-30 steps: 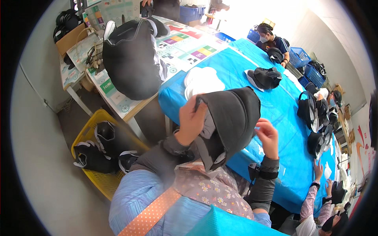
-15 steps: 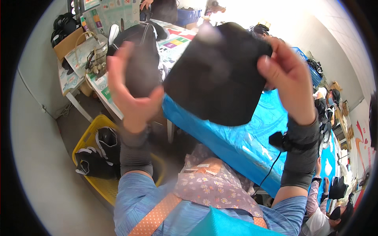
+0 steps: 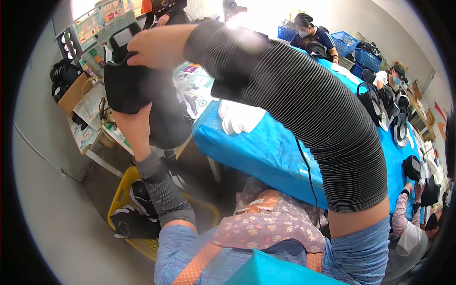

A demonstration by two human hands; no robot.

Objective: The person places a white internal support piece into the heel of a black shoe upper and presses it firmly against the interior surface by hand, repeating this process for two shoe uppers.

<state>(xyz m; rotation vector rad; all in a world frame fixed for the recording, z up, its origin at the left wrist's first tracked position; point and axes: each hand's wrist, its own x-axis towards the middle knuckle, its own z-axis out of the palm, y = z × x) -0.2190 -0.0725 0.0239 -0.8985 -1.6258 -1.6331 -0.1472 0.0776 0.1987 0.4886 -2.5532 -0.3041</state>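
A black fabric piece (image 3: 124,88) is up at the left, in front of a large, dark rounded form (image 3: 168,116) by the patterned table. From above, the bent fingers of my right hand (image 3: 149,47) grip its top edge. My left hand (image 3: 133,126) holds it from below, its fingers mostly hidden behind the cloth. My right forearm, in a striped grey sleeve, reaches across the view.
The blue-covered table (image 3: 247,152) bears a stack of white flat pieces (image 3: 240,116). Black-and-white shoes (image 3: 135,223) lie in a yellow basket (image 3: 118,194) at lower left. A cable (image 3: 308,166) hangs by my right arm. Several people work around the tables.
The black piece has moved from the middle to the left, turning from broadside to a narrower, folded shape. My right arm has swung left across the view; my left hand, earlier apart, now holds the piece.
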